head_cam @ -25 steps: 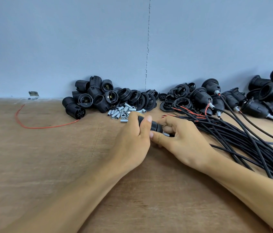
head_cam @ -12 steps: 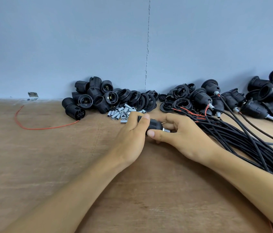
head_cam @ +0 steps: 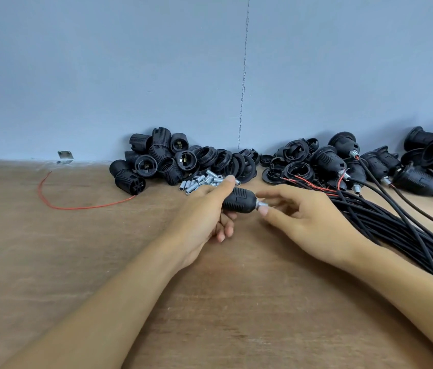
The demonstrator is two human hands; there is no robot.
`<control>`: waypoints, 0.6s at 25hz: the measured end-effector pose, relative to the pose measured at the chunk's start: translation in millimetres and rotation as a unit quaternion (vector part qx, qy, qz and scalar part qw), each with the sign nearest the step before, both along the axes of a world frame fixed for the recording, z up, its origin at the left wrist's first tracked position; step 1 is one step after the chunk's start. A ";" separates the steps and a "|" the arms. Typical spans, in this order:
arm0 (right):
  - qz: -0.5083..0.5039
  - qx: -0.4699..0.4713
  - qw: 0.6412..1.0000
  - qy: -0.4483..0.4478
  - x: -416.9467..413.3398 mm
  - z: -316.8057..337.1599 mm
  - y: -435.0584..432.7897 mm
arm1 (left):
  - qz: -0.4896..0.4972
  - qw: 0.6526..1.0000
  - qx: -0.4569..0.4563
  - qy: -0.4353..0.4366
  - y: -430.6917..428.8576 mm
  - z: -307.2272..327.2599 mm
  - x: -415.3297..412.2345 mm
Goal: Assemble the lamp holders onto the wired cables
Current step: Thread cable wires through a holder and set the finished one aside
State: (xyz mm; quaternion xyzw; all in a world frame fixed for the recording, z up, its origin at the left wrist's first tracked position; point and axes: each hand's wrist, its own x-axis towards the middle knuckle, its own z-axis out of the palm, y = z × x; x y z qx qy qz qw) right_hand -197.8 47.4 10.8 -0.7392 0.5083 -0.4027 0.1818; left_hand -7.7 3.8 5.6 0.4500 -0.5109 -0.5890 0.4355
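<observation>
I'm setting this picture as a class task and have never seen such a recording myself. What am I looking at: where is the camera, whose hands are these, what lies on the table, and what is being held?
There is no machine here. A person works with bare hands, and the one camera sits on their head, looking forward and down. On the wooden table, against the wall, lie a pile of black lamp holder parts, some small metal tubes and a loose red wire. To the right runs a bundle of black cables, with finished holders behind it. The left hand grips a black lamp holder. The right hand pinches the metal tube at that holder's end with thumb and forefinger.
</observation>
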 end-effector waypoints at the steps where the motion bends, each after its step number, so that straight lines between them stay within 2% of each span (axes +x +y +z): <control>1: 0.006 -0.022 0.999 0.028 1.8 -1.1 0.7 | 0.008 1.000 0.005 0.004 0.0 0.3 0.6; 3: 0.005 -0.051 0.995 0.082 5.0 -3.5 1.1 | 0.021 1.000 -0.005 -0.002 1.5 0.9 3.5; 4: -0.005 -0.057 0.994 0.097 5.6 -4.0 0.4 | 0.028 0.999 -0.032 -0.033 2.2 0.2 6.0; 7: -0.018 -0.087 0.988 0.122 1.4 -3.9 -3.4 | 0.043 0.967 -0.150 -0.202 3.3 -4.4 12.5; 8: -0.019 -0.093 0.987 0.130 -0.4 -4.0 -3.9 | 0.048 0.957 -0.172 -0.230 3.4 -5.5 13.5; 12: -0.079 -0.058 0.987 0.127 -7.2 -8.0 -13.7 | 0.042 0.938 -0.204 -0.276 2.8 -8.2 13.0; 15: -0.106 -0.062 0.988 0.093 -4.9 -7.5 -18.9 | 0.049 0.928 -0.216 -0.300 1.6 -11.3 13.5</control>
